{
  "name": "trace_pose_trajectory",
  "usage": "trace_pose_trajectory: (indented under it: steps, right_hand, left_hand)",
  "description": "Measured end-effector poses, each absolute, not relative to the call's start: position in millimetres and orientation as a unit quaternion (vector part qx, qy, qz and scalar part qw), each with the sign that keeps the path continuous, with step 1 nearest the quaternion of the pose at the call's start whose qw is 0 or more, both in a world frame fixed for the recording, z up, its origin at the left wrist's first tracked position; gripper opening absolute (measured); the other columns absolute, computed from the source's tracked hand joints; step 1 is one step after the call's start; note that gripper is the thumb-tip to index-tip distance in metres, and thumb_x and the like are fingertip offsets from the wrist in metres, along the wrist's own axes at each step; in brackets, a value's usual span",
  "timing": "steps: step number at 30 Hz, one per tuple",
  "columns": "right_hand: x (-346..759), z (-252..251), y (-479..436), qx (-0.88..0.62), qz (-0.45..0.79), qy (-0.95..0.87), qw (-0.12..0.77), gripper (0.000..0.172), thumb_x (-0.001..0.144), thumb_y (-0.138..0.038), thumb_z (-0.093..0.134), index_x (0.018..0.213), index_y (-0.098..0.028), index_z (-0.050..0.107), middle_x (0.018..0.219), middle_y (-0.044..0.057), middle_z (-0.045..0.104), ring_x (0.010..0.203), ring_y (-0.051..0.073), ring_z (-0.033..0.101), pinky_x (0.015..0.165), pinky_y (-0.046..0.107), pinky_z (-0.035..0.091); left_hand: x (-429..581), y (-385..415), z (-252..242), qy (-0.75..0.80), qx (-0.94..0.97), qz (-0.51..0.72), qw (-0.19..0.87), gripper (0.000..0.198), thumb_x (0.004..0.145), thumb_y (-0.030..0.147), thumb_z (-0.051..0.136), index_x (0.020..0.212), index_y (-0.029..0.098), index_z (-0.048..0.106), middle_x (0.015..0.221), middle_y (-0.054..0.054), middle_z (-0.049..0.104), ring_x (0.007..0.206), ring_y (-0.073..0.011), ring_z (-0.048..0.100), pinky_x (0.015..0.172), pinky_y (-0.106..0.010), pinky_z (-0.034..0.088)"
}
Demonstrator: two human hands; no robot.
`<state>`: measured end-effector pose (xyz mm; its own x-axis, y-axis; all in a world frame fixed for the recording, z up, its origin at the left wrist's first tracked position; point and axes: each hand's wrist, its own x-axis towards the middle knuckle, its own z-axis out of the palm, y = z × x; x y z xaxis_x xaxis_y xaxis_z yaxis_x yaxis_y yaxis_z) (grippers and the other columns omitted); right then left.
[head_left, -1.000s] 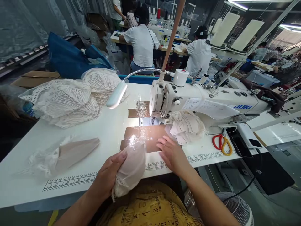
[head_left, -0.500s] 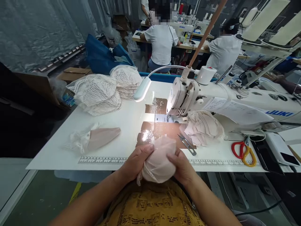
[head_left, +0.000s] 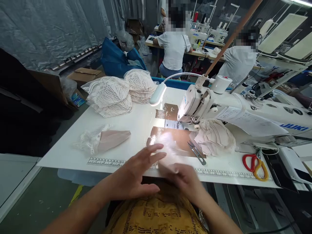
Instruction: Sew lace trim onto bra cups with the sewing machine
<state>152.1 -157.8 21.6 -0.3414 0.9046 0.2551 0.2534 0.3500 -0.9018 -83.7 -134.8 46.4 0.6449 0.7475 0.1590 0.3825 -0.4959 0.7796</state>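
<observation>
A pale pink piece of fabric [head_left: 168, 151], smeared by motion, hangs over the table's front edge below the sewing machine [head_left: 195, 102]. My right hand [head_left: 185, 180] is closed on its lower right part. To its left, my left hand [head_left: 136, 172] has its fingers spread and thumb apart, close beside the cloth with nothing gripped. Thread snips [head_left: 197, 152] lie just beyond my right hand. A stack of pale fabric pieces [head_left: 214, 138] rests to the right of the needle. On the left lies a lace piece with a pinkish panel [head_left: 113, 139].
Stacked white lace pieces [head_left: 109, 96] stand at the back left. A lamp [head_left: 158, 94] arches over the table. Red and yellow-handled scissors [head_left: 255, 167] lie on the right, beside a black tray [head_left: 280, 169]. A printed ruler [head_left: 107, 162] runs along the front edge. Co-workers sit beyond.
My left hand has let go of the fabric and opened to its left. The cloth, bunched between both hands before, now hangs looser from my right hand. The view has shifted slightly.
</observation>
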Motion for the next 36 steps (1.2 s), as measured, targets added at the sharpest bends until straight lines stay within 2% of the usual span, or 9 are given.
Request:
trace_pose_trajectory:
  steps: [3, 7, 12, 16, 20, 23, 25, 31, 36]
  right_hand:
    - [134.9, 32.2, -154.5, -0.359, 0.389, -0.739, 0.417, 0.006, 0.08, -0.018, 0.059, 0.082, -0.023, 0.062, 0.073, -0.003, 0.066, 0.063, 0.014, 0.063, 0.055, 0.022, 0.051]
    - [153.6, 58.3, -156.8, -0.317, 0.225, -0.783, 0.486, 0.023, 0.073, -0.007, 0.057, 0.089, -0.024, 0.058, 0.079, 0.001, 0.064, 0.062, 0.013, 0.062, 0.051, 0.021, 0.046]
    - [178.6, 61.6, -149.5, -0.428, 0.122, -0.722, 0.529, 0.027, 0.072, -0.007, 0.066, 0.088, -0.026, 0.059, 0.08, 0.0, 0.066, 0.069, 0.014, 0.061, 0.057, 0.023, 0.046]
    - [170.7, 34.7, -134.9, -0.476, 0.502, -0.636, 0.341, 0.005, 0.081, -0.021, 0.063, 0.076, -0.022, 0.06, 0.08, 0.0, 0.066, 0.068, 0.014, 0.059, 0.058, 0.024, 0.045]
    - [158.6, 13.6, -135.4, -0.399, 0.719, -0.491, 0.287, 0.021, 0.077, -0.037, 0.069, 0.072, -0.019, 0.061, 0.067, -0.002, 0.061, 0.064, 0.014, 0.055, 0.059, 0.025, 0.045]
    - [151.1, 15.5, -138.9, -0.325, 0.781, -0.449, 0.287, 0.025, 0.071, -0.041, 0.075, 0.071, -0.019, 0.063, 0.066, -0.001, 0.06, 0.066, 0.015, 0.057, 0.062, 0.027, 0.047]
    - [148.5, 22.1, -139.4, -0.282, 0.81, -0.43, 0.281, 0.026, 0.068, -0.04, 0.078, 0.07, -0.019, 0.062, 0.066, -0.002, 0.06, 0.066, 0.015, 0.057, 0.063, 0.028, 0.048]
    - [155.9, 26.0, -138.3, -0.41, 0.698, -0.413, 0.417, 0.025, 0.072, -0.03, 0.076, 0.083, -0.022, 0.054, 0.066, -0.005, 0.054, 0.055, 0.008, 0.047, 0.051, 0.018, 0.04]
    - [164.0, 14.2, -127.4, -0.469, 0.587, -0.475, 0.458, 0.017, 0.08, -0.035, 0.068, 0.087, -0.024, 0.058, 0.073, -0.003, 0.055, 0.062, 0.01, 0.049, 0.055, 0.019, 0.041]
  left_hand:
    - [-71.9, -132.5, 53.5, 0.331, 0.814, 0.183, 0.44, 0.046, 0.086, 0.027, 0.061, 0.13, 0.025, 0.048, 0.118, -0.006, 0.062, 0.103, -0.0213, 0.059, 0.089, -0.031, 0.047]
    - [-66.1, -132.4, 42.1, 0.379, 0.756, 0.196, 0.496, 0.015, 0.088, 0.022, 0.051, 0.096, 0.017, 0.062, 0.088, -0.003, 0.065, 0.079, -0.0159, 0.059, 0.071, -0.024, 0.046]
    - [-70.0, -139.3, 32.3, 0.377, 0.663, 0.223, 0.607, 0.035, 0.095, 0.041, 0.044, 0.082, 0.014, 0.062, 0.076, -0.003, 0.061, 0.067, -0.0146, 0.055, 0.061, -0.024, 0.043]
    - [-75.2, -146.3, 43.6, 0.167, 0.52, 0.104, 0.831, 0.056, 0.085, 0.059, 0.055, 0.127, 0.021, 0.055, 0.103, -0.01, 0.066, 0.07, -0.0174, 0.063, 0.061, -0.026, 0.049]
    - [-74.0, -136.6, 51.7, 0.269, 0.573, 0.149, 0.76, 0.093, 0.082, 0.048, 0.067, 0.152, 0.031, 0.009, 0.108, -0.008, 0.063, 0.067, -0.0118, 0.06, 0.059, -0.022, 0.047]
    - [-67.8, -117.7, 49.2, 0.365, 0.656, 0.197, 0.63, 0.099, 0.072, 0.041, 0.078, 0.151, 0.028, 0.019, 0.119, -0.01, 0.057, 0.091, -0.0191, 0.058, 0.078, -0.03, 0.05]
    - [-63.4, -106.0, 44.5, 0.335, 0.652, 0.203, 0.649, 0.102, 0.064, 0.038, 0.082, 0.149, 0.025, 0.028, 0.131, -0.011, 0.051, 0.11, -0.0259, 0.053, 0.093, -0.037, 0.046]
    - [-62.1, -99.8, 29.6, 0.239, 0.525, 0.119, 0.808, 0.035, 0.079, 0.036, 0.067, 0.106, 0.013, 0.064, 0.091, -0.007, 0.065, 0.08, -0.0191, 0.061, 0.071, -0.026, 0.049]
    - [-62.7, -102.3, 30.0, 0.262, 0.541, 0.172, 0.78, 0.031, 0.08, 0.031, 0.066, 0.106, 0.014, 0.064, 0.097, -0.007, 0.064, 0.087, -0.0214, 0.06, 0.077, -0.029, 0.048]
